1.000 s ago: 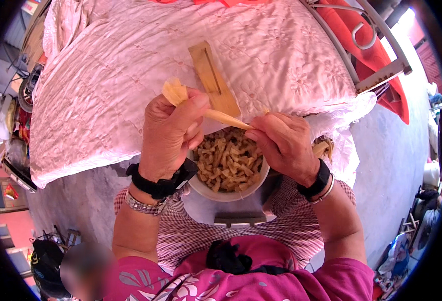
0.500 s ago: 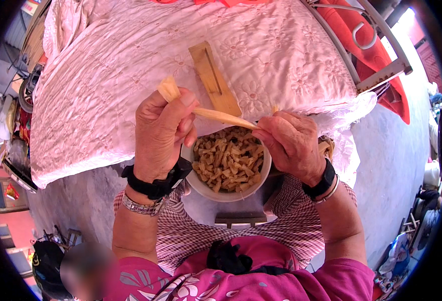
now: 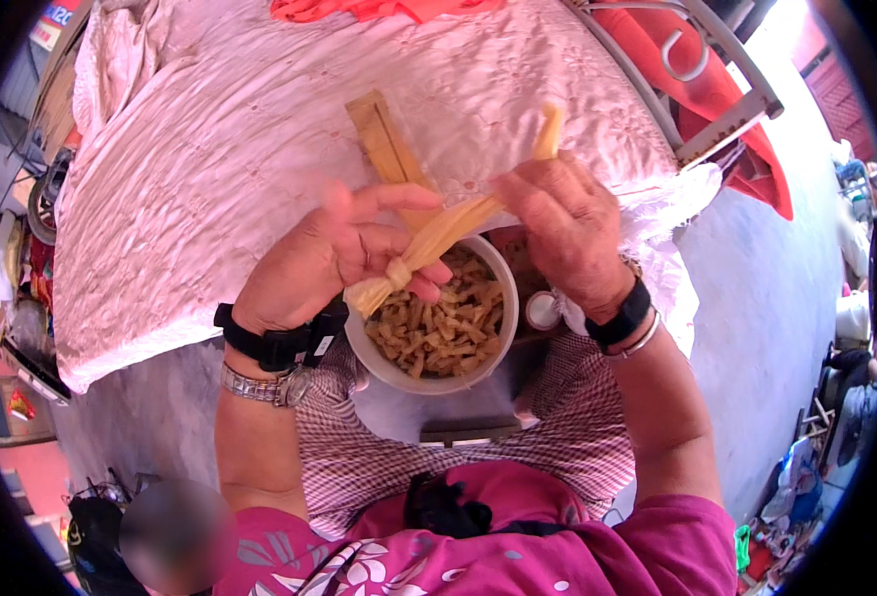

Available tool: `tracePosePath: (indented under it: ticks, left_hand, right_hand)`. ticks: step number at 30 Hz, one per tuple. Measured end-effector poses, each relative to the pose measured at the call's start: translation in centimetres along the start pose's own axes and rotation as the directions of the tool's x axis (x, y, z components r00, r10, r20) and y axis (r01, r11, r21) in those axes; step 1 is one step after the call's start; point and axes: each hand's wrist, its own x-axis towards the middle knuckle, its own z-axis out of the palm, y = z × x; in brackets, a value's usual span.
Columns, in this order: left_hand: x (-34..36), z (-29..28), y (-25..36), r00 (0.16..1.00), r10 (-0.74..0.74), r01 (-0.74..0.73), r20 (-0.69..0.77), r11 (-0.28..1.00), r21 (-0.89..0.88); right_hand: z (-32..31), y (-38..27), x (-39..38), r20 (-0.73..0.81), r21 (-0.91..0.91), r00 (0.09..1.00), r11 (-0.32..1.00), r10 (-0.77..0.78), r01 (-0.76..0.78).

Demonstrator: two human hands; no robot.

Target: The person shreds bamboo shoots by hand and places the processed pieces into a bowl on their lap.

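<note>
My right hand (image 3: 569,230) pinches a pale yellow strip (image 3: 450,226), flat and fibrous like a dried husk, its far tip poking up past the fingers. The strip slants down to the left, ending in a knot with a short flared tail. Beside that knot my left hand (image 3: 299,260) is open, fingers spread; the strip passes in front of its fingertips, and whether they touch is hard to tell. Below both hands a white bowl (image 3: 509,316) holds many short tan pieces (image 3: 436,333). A flat yellowish wooden piece (image 3: 383,137) with a dark slot lies beyond.
A pink quilted cloth (image 3: 230,159) covers the surface ahead. A white-lidded container (image 3: 543,310) sits right of the bowl. At the far right are a metal frame (image 3: 721,129) and red cloth (image 3: 746,164). Clutter lines both sides, and a blurred person (image 3: 175,536) is at lower left.
My left hand has let go of the strip and spread its fingers. My right hand has risen, and the strip's knotted end now hangs down to the left. The view has shifted slightly.
</note>
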Motion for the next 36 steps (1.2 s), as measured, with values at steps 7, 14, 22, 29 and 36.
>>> tracePosePath:
  ticks: [7, 14, 22, 29, 36]
  left_hand:
    - [1.7, 1.7, -1.8, 0.983, -0.159, 0.157, -0.087, 0.987, -0.033]
    - [1.4, 3.0, -0.9, 0.976, -0.189, 0.192, -0.108, 0.981, 0.013]
    - [1.6, 4.5, -0.4, 0.983, -0.103, 0.117, -0.151, 0.990, 0.083]
    - [1.5, 4.5, -1.2, 0.979, 0.076, 0.018, -0.188, 0.890, 0.455]
    - [3.6, 1.5, -3.2, 0.793, 0.575, -0.351, 0.202, 0.160, 0.923]
  right_hand:
    - [-0.4, -1.4, -0.5, 0.139, -0.016, 0.986, 0.995, -0.097, 0.100]
    - [0.7, -2.0, -1.6, 0.174, 0.284, 0.973, 0.939, 0.150, -0.196]
    - [1.4, -2.8, -1.9, 0.183, 0.631, 0.926, 0.683, 0.330, -0.368]
    - [0.5, -3.0, -1.1, 0.558, 0.755, 0.753, 0.164, 0.349, -0.635]
    - [0.8, -3.3, -0.5, 0.571, 0.793, 0.686, -0.088, 0.450, -0.603]
